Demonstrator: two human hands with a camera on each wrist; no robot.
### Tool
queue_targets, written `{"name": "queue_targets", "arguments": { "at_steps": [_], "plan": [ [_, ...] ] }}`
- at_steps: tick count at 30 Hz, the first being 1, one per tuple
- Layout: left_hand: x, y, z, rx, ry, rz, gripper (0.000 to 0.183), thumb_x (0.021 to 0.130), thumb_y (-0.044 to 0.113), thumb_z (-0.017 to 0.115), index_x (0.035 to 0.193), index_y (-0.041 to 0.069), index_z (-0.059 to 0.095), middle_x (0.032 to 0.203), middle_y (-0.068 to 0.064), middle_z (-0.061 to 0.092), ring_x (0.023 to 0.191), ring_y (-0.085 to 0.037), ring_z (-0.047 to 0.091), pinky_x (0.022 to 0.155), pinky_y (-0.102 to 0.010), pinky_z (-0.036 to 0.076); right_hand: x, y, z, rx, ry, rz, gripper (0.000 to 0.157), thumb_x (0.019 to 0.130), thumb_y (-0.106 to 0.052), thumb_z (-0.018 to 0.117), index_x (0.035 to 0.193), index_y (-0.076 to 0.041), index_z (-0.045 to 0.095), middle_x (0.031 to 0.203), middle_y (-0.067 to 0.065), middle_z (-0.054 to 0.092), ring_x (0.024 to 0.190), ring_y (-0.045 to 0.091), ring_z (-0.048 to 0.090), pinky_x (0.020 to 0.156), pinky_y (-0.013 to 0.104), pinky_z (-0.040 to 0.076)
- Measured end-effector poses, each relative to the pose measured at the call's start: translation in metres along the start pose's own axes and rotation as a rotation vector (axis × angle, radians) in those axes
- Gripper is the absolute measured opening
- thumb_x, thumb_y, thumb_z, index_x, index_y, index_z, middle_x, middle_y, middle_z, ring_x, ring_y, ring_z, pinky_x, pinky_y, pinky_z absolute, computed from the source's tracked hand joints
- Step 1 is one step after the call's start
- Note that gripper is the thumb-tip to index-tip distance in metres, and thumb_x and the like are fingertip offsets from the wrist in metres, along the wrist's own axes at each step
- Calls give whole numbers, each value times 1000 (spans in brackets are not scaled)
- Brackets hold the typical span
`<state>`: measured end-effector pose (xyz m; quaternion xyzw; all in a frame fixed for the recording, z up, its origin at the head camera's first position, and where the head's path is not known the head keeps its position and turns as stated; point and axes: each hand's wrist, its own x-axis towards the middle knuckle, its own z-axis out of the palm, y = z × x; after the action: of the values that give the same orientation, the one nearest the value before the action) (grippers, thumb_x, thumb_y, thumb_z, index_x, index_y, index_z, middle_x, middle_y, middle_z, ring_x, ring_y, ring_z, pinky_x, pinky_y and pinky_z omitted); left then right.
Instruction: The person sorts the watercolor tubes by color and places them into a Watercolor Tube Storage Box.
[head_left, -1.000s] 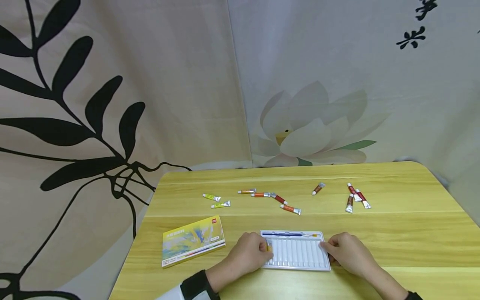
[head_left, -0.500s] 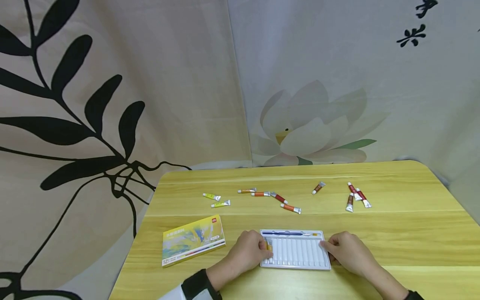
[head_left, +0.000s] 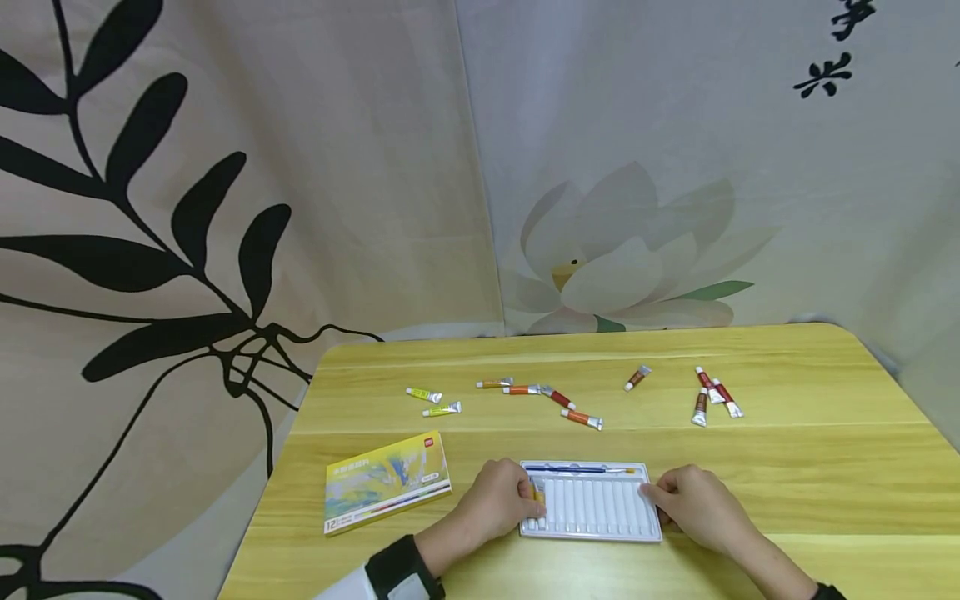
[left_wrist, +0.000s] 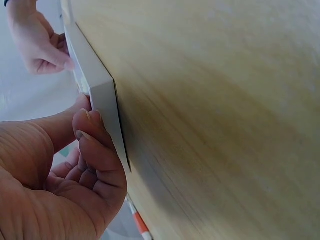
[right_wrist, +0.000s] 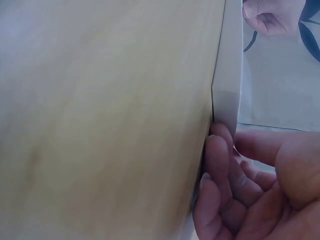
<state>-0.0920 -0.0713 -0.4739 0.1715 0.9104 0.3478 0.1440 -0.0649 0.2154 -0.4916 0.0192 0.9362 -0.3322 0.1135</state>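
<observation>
A white plastic paint tray (head_left: 600,505) with narrow slots lies flat on the wooden table. My left hand (head_left: 493,502) grips its left edge, the thumb over the rim and the curled fingers against the outer side wall (left_wrist: 106,107). On the opposite edge, my right hand (head_left: 693,502) pinches the tray between thumb and fingertips, the fingers low by the tabletop. A blue-handled paintbrush (head_left: 573,469) lies in the long top groove. Ochre-labelled paint tubes (head_left: 540,494) sit in the leftmost slots, partly hidden by my left thumb.
To the left lies a yellow paint box (head_left: 386,483). Behind it are two yellow paint tubes (head_left: 441,409). Several orange and red tubes (head_left: 581,419) lie beyond the tray, a brown tube (head_left: 637,377) farther back, and a small group of red and brown tubes (head_left: 726,398) at right.
Both hands stay at the tray's edges, the left shifting only very slightly. The tray, box and loose tubes keep their places.
</observation>
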Motion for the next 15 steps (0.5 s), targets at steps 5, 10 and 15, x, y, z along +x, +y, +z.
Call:
{"name": "queue_targets", "arguments": {
  "at_steps": [5,10,15],
  "plan": [
    [1,1,0,3,-3,-8,38,70,22,80,49,13,50,50,9,42,51,-7,40,44,-22,30,-1,0,0,3,0,0,34,89,-27,62,56,-19,59,48,-5,53,43,8,40,40,21,30],
    [1,2,1,3,-12,-28,37,70,21,80,49,13,51,53,8,44,52,-9,42,46,-23,32,-1,0,-1,4,-4,7,35,89,-27,62,56,-18,58,48,-5,53,43,8,42,40,21,31],
    [1,0,2,10,-10,-16,37,70,20,80,49,14,51,53,8,45,52,-8,43,46,-23,32,-1,0,0,4,-2,4,34,89,-27,62,56,-18,59,48,-5,54,43,8,42,40,22,32]
  ]
}}
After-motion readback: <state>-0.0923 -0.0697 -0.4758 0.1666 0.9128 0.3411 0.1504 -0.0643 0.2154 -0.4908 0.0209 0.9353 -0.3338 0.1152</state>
